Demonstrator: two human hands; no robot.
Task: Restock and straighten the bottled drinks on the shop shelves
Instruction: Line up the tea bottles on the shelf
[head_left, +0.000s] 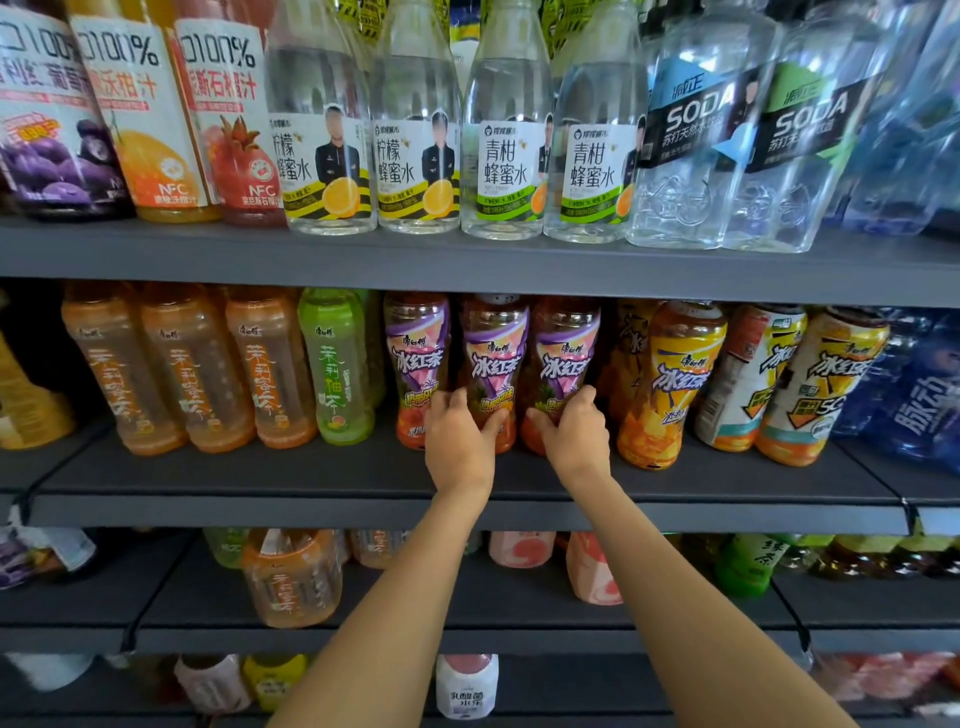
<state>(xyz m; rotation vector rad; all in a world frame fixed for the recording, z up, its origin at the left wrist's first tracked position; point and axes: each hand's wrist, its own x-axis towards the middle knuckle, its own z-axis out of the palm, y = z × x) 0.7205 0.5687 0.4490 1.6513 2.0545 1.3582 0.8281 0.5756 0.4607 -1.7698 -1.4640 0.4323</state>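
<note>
Centre frame, middle shelf (260, 475): left hand (460, 441) grasps the middle purple-label tea bottle (493, 358), right hand (574, 434) grasps its right neighbour (563, 353). Upper rows appear fronted; yellow-label bottles (670, 384) at right lean, lower shelf (208, 592) sparse, unfinished.

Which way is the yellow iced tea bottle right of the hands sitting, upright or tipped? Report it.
Tipped. The yellow iced tea bottle leans with its top toward the right, while the purple-labelled bottles beside it stand nearly straight on the shelf.

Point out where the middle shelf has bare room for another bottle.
Bare: the dark shelf front before the orange tea bottles, and the strip before the yellow iced-tea bottles. Crowded: the purple-labelled bottles, held by both hands.
</note>
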